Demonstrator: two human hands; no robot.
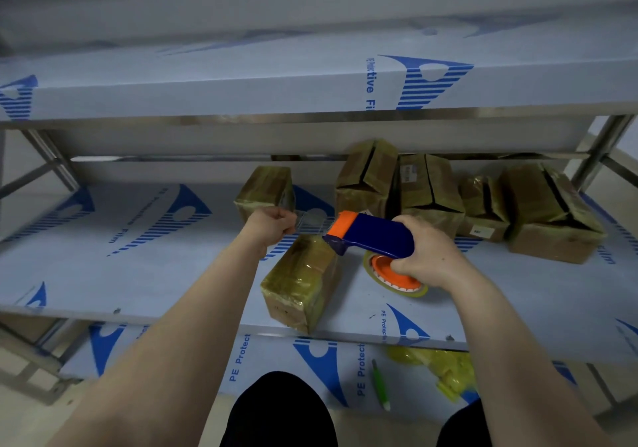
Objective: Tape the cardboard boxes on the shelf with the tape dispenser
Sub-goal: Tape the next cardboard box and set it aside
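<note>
My right hand (426, 253) grips a blue tape dispenser (371, 236) with an orange front and an orange roll hub, held above the middle shelf (138, 274). My left hand (272, 227) pinches the free end of clear tape (310, 222) stretched out from the dispenser's mouth. Just below the tape lies a small tape-wrapped cardboard box (302, 282) near the shelf's front edge. Another wrapped box (266, 187) stands behind my left hand. Several bigger cardboard boxes (428, 187) with open top seams line the back right of the shelf.
An upper shelf (241, 84) covered in blue-printed protective film overhangs the work area. On the lower shelf lie yellow plastic wrap (438, 365) and a green pen-like tool (379, 384). Metal shelf legs (593, 156) stand at both sides. My dark-clothed knees show at the bottom.
</note>
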